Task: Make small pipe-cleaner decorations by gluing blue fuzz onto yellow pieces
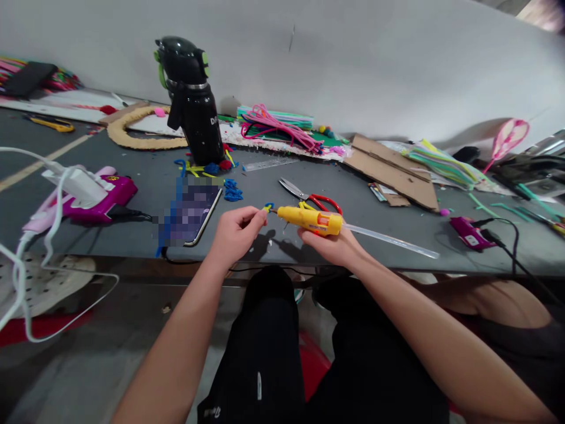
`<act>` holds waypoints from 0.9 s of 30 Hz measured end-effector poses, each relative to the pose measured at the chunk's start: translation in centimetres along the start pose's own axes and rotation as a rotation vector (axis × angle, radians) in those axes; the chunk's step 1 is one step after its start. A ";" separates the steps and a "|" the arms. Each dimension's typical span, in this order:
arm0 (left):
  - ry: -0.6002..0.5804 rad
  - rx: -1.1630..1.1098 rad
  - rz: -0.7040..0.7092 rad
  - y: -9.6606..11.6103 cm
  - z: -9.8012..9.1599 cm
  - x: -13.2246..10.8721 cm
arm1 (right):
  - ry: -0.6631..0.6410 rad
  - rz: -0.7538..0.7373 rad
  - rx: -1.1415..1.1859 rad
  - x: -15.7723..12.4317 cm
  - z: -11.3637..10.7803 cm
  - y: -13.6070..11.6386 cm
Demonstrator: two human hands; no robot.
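My right hand (pixel 329 244) is wrapped round a yellow hot glue gun (pixel 309 219), its nozzle pointing left. A clear glue stick (pixel 392 240) sticks out of its back end. In my left hand (pixel 238 232) a small blue and yellow piece of pipe cleaner (pixel 268 206) is pinched between thumb and finger, right at the nozzle tip. Whether the tip touches it I cannot tell. Just behind the glue gun lie scissors (pixel 324 202) with red handles. Several coiled blue pipe cleaner pieces (pixel 232 190) rest to the left, beside a phone (pixel 194 212).
A black bottle (pixel 194 112) stands behind the phone. Purple power strips (pixel 103 197) with cables lie at left and right. Cardboard (pixel 392 168), a clear ruler (pixel 270 165) and pink cords (pixel 282 126) lie along the wall. Another person's leg (pixel 498 300) shows at lower right.
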State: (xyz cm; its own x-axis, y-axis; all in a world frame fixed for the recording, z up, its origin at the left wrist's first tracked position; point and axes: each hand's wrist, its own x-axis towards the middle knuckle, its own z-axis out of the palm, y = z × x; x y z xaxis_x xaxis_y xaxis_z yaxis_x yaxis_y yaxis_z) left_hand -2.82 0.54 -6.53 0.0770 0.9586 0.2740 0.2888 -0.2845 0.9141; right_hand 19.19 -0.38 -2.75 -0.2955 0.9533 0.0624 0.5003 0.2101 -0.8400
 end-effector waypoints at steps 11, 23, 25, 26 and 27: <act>0.000 0.009 -0.002 0.0 0.0 0.1 | 0.010 0.003 -0.019 0.0 0.2 0.6; -0.009 0.043 0.000 -0.1 -0.1 0.0 | -0.004 -0.026 -0.049 0.1 0.1 0.9; -0.008 0.044 0.004 -0.1 -0.1 0.0 | -0.003 -0.031 -0.050 0.1 0.1 1.1; -0.009 0.044 0.006 -0.1 -0.1 0.0 | -0.002 -0.033 -0.052 0.1 0.1 1.1; -0.010 0.044 0.007 -0.1 -0.1 0.0 | 0.000 -0.033 -0.055 0.1 0.1 1.1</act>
State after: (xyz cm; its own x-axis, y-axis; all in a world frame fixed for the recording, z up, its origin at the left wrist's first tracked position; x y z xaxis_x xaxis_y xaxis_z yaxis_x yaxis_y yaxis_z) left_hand -2.92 0.60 -6.57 0.0886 0.9568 0.2770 0.3297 -0.2906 0.8983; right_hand 19.64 -0.03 -3.72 -0.3121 0.9458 0.0897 0.5340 0.2527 -0.8068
